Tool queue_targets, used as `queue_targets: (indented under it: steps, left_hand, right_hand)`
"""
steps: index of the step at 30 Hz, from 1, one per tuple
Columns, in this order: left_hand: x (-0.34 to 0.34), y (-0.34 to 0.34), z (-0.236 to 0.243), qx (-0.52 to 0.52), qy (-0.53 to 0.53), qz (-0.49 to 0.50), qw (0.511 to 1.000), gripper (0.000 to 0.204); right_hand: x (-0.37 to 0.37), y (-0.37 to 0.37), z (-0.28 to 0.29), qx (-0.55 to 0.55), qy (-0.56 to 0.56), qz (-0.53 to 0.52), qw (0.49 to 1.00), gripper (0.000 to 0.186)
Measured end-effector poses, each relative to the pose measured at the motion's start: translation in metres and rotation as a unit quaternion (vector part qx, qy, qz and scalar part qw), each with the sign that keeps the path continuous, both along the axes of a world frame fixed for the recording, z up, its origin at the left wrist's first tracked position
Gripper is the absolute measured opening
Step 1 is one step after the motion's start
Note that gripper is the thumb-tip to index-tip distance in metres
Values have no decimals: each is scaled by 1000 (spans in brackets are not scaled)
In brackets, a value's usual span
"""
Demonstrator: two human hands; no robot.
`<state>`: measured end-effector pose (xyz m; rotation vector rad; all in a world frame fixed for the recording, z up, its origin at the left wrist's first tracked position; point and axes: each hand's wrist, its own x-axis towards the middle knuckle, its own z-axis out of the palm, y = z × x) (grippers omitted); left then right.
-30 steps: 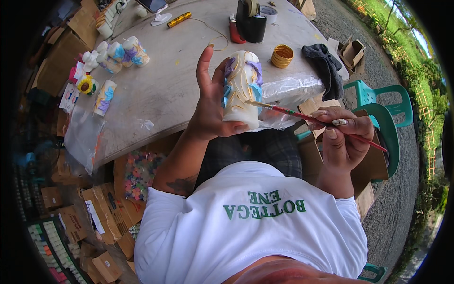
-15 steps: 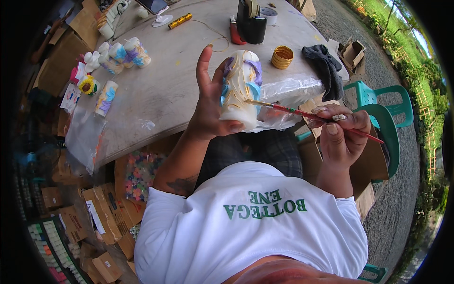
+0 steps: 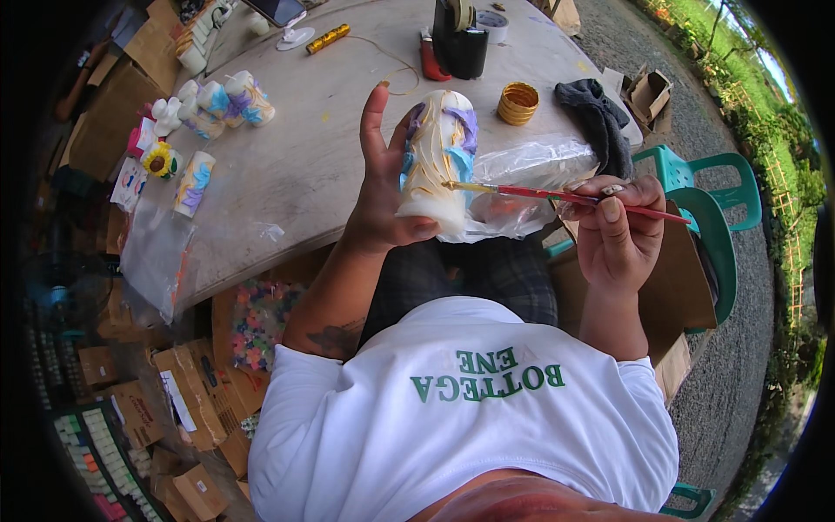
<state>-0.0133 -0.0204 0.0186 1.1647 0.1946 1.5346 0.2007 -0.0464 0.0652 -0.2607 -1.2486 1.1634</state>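
Observation:
My left hand [image 3: 383, 191] grips a white pillar candle [image 3: 437, 157] near its base, holding it up off the table's front edge. The candle has raised, wavy texture with gold lines and purple and light-blue patches. Pinched in my right hand [image 3: 622, 226] is a thin red paintbrush [image 3: 557, 193], its tip touching the candle's lower front. A small gold ribbed pot [image 3: 517, 103] stands on the table beyond my right hand. Several similar painted candles [image 3: 248, 98] are grouped at the far left, and one more candle [image 3: 194, 184] stands apart from them, nearer to me.
The grey table [image 3: 304, 157] carries a black tape dispenser [image 3: 459, 50], a gold roll [image 3: 328, 39], a dark cloth [image 3: 596, 117] and clear plastic [image 3: 539, 165]. Green chairs [image 3: 709, 196] stand at right. Cardboard boxes [image 3: 196, 396] crowd the floor at left. A sunflower ornament [image 3: 160, 160] sits by the candles.
The brush tip has shifted slightly left across the candle, and my right hand has moved left with it. The candle has turned or tilted a little in my left hand.

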Motion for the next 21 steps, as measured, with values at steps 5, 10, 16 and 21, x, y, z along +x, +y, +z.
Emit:
queue_targets:
  steps: [5, 10, 16, 21]
  left_hand:
    - [0, -2, 1, -7, 7, 9, 1000, 123]
    - [1, -2, 3, -14, 1, 7, 1000, 123]
    - [-1, -1, 1, 2, 10, 3, 1000, 124]
    - [-1, -4, 3, 5, 20, -1, 1000, 125]
  right_hand:
    - [1, -1, -4, -11, -2, -2, 1000, 13]
    - [8, -1, -7, -16, 5, 10, 1000, 13]
    - [4, 3, -1, -7, 6, 5, 1000, 14]
    - [6, 2, -1, -13, -8, 0, 1000, 13]
